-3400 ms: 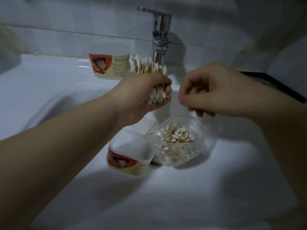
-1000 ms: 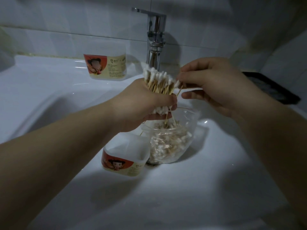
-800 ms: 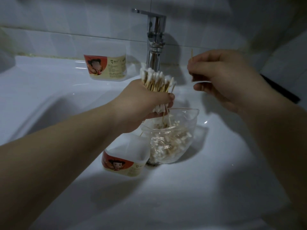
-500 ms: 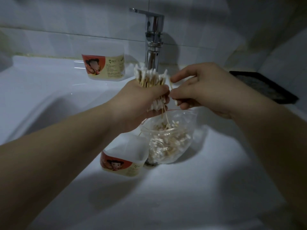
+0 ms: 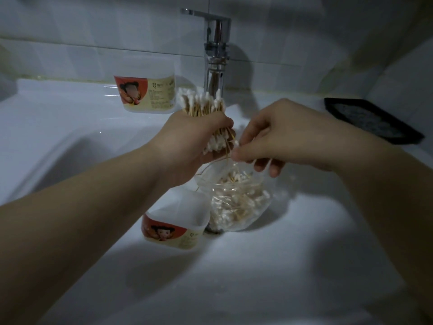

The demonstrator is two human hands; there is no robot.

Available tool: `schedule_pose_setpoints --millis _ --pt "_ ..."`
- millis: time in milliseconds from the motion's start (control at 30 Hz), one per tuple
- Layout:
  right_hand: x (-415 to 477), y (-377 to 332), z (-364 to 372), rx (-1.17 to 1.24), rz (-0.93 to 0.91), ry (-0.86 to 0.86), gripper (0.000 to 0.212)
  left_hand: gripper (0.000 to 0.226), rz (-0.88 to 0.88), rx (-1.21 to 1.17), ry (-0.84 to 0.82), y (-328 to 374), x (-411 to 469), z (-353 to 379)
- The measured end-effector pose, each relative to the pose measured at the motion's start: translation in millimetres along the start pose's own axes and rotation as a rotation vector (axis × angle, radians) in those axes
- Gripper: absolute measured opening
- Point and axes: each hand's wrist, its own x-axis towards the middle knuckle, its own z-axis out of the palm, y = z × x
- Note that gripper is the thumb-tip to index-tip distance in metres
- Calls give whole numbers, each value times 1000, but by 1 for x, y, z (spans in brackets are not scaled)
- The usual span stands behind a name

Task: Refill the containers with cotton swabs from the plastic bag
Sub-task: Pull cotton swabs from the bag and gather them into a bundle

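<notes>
Above sink (image 5: 281, 266), two hands (image 5: 187, 148) (image 5: 281, 134) holding swabs (image 5: 201, 105), two containers (image 5: 150, 95) (image 5: 175, 227), one bag (image 5: 236, 207)

A white sink (image 5: 281, 266) holds a labelled container (image 5: 174, 231) beside a plastic bag of cotton swabs (image 5: 239, 205); a second container (image 5: 147, 95) and a dark tray (image 5: 372, 123) sit on its rim.

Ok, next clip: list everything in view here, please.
faucet: one, chrome, behind the basin.
sink: one, white, under everything.
back container: one, translucent, red and cream label, rear ledge.
near container: one, same look, in the basin.
plastic bag: one, clear, holds swabs, beside the near container.
swab bundle: one, white tips, above the bag.
tray: one, black, right ledge.
left hand: grips the swab bundle.
right hand: pinches a stray swab by the bundle.
</notes>
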Motion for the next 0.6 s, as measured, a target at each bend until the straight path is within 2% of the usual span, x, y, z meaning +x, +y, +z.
schedule_pose_setpoints --millis 100,233,400,500,600 --pt "-1 0 6 -230 -24 -16 18 12 7 -60 -15 0 -1 1" --pt "6 5 11 -354 -63 17 13 12 13 -84 11 0 0 2" --pt "4 6 0 -297 -23 18 11 13 91 -99 121 4 4 -2" --pt "5 8 -7 -195 -46 121 10 17 93 -67 173 5 7 -4" --pt "6 9 -8 -41 -101 213 8 23 67 -20 136 5 5 -2"
